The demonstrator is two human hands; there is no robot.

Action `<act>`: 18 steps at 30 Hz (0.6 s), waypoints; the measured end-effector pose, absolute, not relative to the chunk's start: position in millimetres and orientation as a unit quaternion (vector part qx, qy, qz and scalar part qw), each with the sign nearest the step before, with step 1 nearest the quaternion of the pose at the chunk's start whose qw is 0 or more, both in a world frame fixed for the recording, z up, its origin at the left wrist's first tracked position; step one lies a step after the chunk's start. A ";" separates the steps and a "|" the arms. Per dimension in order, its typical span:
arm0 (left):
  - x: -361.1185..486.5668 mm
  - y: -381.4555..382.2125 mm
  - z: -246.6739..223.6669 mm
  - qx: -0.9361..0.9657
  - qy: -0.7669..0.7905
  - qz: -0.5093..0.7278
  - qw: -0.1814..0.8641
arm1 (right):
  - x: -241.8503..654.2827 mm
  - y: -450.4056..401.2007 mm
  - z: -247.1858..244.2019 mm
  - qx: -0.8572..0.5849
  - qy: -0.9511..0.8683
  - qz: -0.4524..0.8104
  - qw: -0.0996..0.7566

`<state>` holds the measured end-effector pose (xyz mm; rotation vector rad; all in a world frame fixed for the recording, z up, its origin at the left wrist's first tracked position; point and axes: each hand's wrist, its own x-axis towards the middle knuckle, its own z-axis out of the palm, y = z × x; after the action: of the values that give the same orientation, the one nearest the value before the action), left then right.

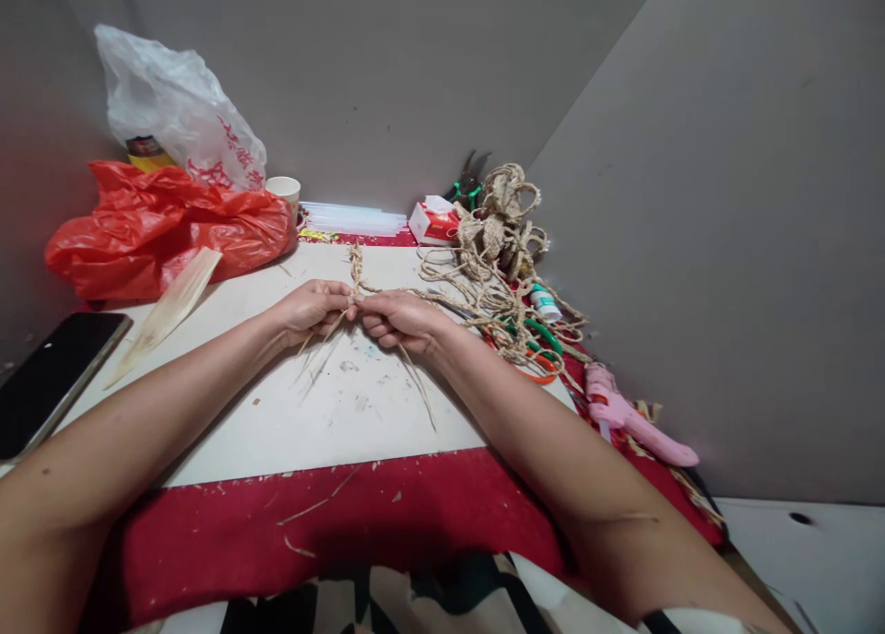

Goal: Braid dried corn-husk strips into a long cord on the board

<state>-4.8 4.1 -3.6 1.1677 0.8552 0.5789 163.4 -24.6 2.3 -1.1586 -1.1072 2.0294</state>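
Observation:
A short braid (356,264) of pale dry plant fibre, like corn husk, runs away from me over the white board (269,431). At its near end my left hand (316,310) pinches the strands between thumb and fingers. My right hand (399,319) is closed on the strands too, its fingertips meeting those of the left. Loose strand ends (420,390) poke out below both hands towards me. The exact crossing of the strands is hidden by my fingers.
Coiled braided cord (501,233) heaps at the right, over orange-handled scissors (543,369). Farther right lies a pink glue gun (640,417). A husk leaf (170,311), phone (59,376), red plastic bag (172,233) and paper cup (283,190) are left. Clear sticks (352,219) lie behind.

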 end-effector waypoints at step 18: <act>-15.1 -0.4 18.2 0.777 0.412 0.158 0.448 | 148.2 -28.7 -6.9 -0.537 -0.495 0.609 0.309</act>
<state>-15.1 -0.4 18.2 1.9234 1.0195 0.3898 148.2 -28.7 -6.9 -1.4192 -1.3082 1.6098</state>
